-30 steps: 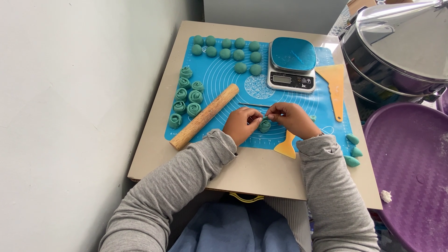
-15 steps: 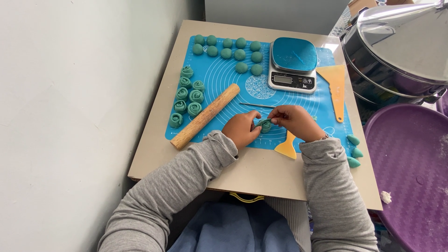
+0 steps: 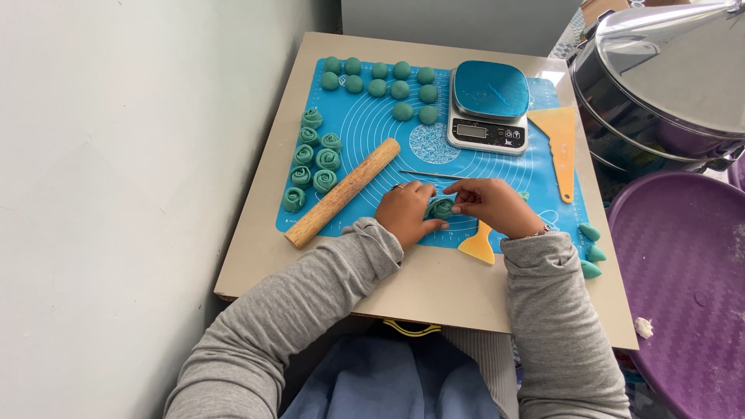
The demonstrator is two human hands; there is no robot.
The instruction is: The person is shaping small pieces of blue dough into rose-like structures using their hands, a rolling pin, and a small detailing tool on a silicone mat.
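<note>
On the square beige tabletop (image 3: 434, 287) lies a blue silicone baking mat (image 3: 372, 128), and nearly everything sits on it. Along its far edge are two rows of round teal dough balls (image 3: 380, 77); to their right stands a small digital kitchen scale (image 3: 489, 109), with a flat orange plastic scraper (image 3: 560, 143) further right. Down the left edge sits a cluster of rolled teal dough rosettes (image 3: 312, 159), and a wooden rolling pin (image 3: 343, 192) lies diagonally just beside them. Near the middle, the left hand (image 3: 405, 214) and right hand (image 3: 490, 206) meet around one teal dough piece (image 3: 441, 208), a thin metal stick (image 3: 431, 175) just behind them. Three pointed teal dough pieces (image 3: 592, 250) lie at the right edge.
</note>
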